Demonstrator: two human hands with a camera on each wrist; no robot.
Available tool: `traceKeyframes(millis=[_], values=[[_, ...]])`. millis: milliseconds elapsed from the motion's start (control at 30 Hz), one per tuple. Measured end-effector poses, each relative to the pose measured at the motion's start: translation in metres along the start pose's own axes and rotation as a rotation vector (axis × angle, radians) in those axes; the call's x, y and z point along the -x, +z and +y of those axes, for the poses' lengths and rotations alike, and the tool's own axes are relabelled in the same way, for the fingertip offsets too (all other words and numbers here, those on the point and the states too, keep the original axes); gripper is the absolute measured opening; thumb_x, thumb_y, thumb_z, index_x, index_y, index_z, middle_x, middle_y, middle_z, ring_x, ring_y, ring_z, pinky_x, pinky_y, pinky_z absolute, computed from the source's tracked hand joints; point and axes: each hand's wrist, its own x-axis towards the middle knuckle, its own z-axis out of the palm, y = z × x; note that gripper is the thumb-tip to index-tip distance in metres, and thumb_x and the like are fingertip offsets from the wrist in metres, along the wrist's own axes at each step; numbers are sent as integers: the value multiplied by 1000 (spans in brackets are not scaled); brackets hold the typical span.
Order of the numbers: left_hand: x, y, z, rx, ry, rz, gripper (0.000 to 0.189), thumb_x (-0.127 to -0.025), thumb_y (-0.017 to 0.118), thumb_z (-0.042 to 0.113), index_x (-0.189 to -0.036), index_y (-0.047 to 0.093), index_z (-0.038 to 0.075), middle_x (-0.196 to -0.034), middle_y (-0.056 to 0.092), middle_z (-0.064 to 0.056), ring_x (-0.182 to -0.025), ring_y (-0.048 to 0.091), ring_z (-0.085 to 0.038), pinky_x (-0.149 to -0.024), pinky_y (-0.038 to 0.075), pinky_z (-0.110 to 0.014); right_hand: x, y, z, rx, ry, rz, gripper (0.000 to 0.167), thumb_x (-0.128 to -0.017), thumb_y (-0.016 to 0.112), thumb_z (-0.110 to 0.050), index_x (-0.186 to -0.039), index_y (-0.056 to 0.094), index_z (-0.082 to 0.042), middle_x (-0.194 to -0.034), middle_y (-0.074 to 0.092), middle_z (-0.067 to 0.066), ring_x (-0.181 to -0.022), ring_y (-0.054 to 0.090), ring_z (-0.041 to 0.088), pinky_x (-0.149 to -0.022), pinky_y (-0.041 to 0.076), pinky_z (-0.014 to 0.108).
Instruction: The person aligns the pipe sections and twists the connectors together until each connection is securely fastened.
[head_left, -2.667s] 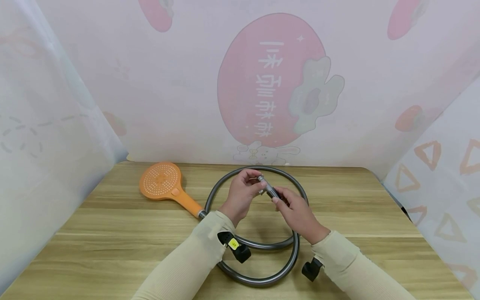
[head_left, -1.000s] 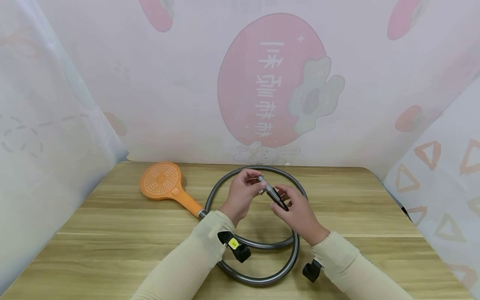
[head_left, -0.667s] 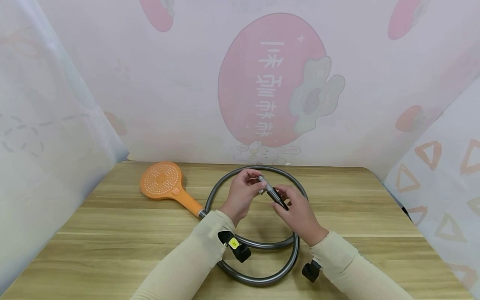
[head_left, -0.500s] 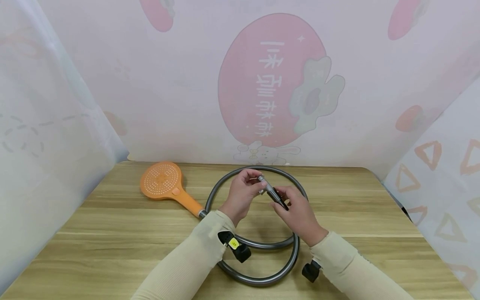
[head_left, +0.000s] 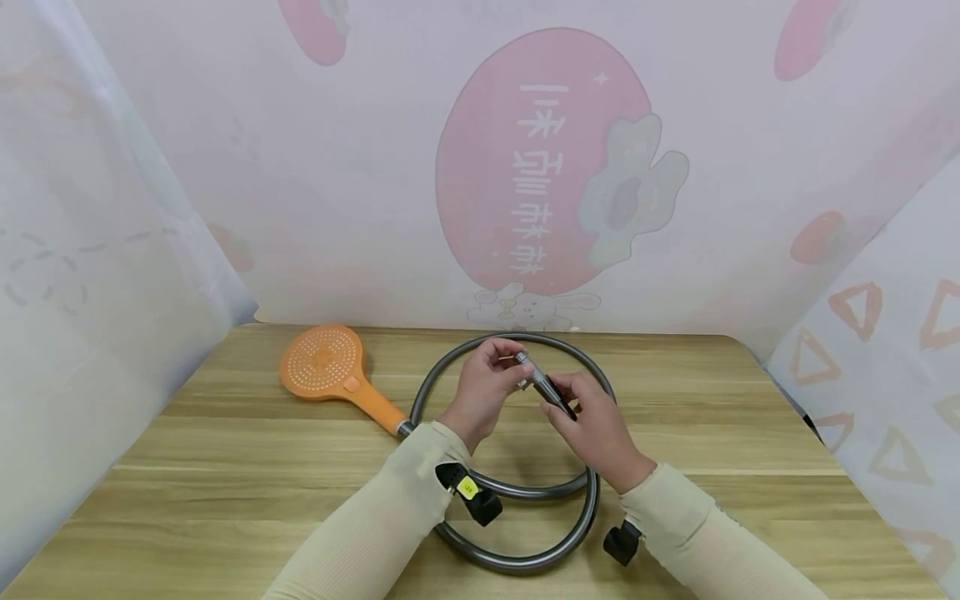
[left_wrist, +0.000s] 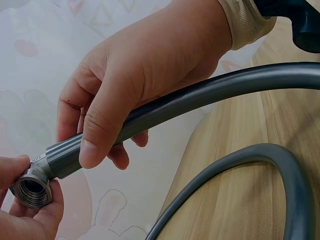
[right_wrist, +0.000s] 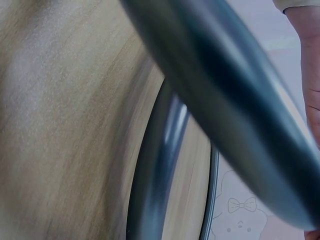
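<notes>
My left hand [head_left: 478,393] pinches a small silvery metal fitting [left_wrist: 33,188] between thumb and fingers. Its round, internally threaded opening shows in the left wrist view. A ribbed dark collar [left_wrist: 65,155] joins it to the end of a glossy grey shower hose [head_left: 517,565]. My right hand [head_left: 598,427] holds the hose just behind that collar, thumb in front and fingers behind. The hose loops on the table below both hands. Its other end meets the handle of an orange shower head [head_left: 322,364]. Close up, the hose [right_wrist: 225,95] crosses the right wrist view.
The wooden table [head_left: 187,500] carries the shower head at its back left and the hose loops in the middle. A printed cloth [head_left: 360,183] hangs behind, with further cloth on both sides. Black wrist cameras [head_left: 480,503] hang under the sleeves.
Between the oldest frame and one second ago, my right hand's thumb and fingers shift down along the hose, baring more of the dark part. Since then both hands stay nearly still.
</notes>
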Motion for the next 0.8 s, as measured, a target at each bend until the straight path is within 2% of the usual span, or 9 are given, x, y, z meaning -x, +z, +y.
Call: traceKeyframes(millis=[133, 400, 700, 800], values=[[-1, 0, -2, 3, 1, 1, 21, -87, 63, -8, -106, 56, 0, -108, 58, -14, -87, 57, -15, -74, 53, -27, 0, 0, 0, -7, 1, 0, 31, -87, 72, -8, -116, 61, -5, -100, 59, 3, -84, 54, 12, -68, 46, 27], [0, 0, 0, 3, -3, 0, 23, -87, 63, -8, -107, 56, 0, -103, 58, -6, -88, 57, -14, -75, 52, -27, 0, -1, 0, -31, 21, -13, 30, -89, 70, -9, -117, 60, -4, -100, 59, 4, -84, 54, 12, -67, 46, 25], [-1, -1, -1, 3, -13, -5, 23, -87, 63, -8, -108, 55, -1, -112, 57, -17, -88, 57, -15, -74, 52, -26, -1, -3, 0, -57, 40, -40, 30, -89, 69, -9, -118, 60, -4, -101, 59, 4, -83, 54, 13, -67, 47, 25], [-1, 0, -1, 0, -9, -5, 23, -87, 63, -8, -108, 55, -1, -109, 58, -14, -87, 57, -15, -74, 52, -27, -1, -3, 1, -63, 45, -47, 31, -89, 69, -10, -118, 61, -4, -102, 60, 4, -83, 55, 13, -67, 47, 25]])
